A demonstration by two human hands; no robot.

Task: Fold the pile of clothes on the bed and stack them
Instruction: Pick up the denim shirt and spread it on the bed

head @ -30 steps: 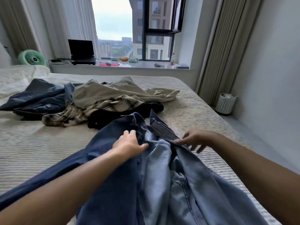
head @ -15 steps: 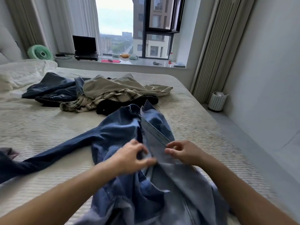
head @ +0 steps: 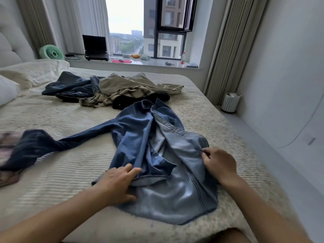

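Note:
A blue denim shirt (head: 157, 148) lies spread on the bed (head: 70, 165), collar toward the window, one long sleeve stretched out to the left. My left hand (head: 117, 183) grips the shirt's lower left hem edge, thumb under the fabric. My right hand (head: 219, 163) pinches the shirt's right front panel between thumb and fingers. Behind the shirt sits the unfolded pile of clothes (head: 114, 90): dark blue, beige, plaid and black garments.
A blurred pinkish garment (head: 8, 155) lies at the left edge under the sleeve end. Pillows (head: 7, 88) lie at the far left. A small white bin (head: 229, 102) stands on the floor right of the bed. The window sill holds a laptop (head: 95, 48) and a green fan (head: 51, 52).
The shirt has been pulled down toward me and laid flatter. Both hands slid from the placket near the collar to the lower part, moving apart; the sleeve now lies out to the left.

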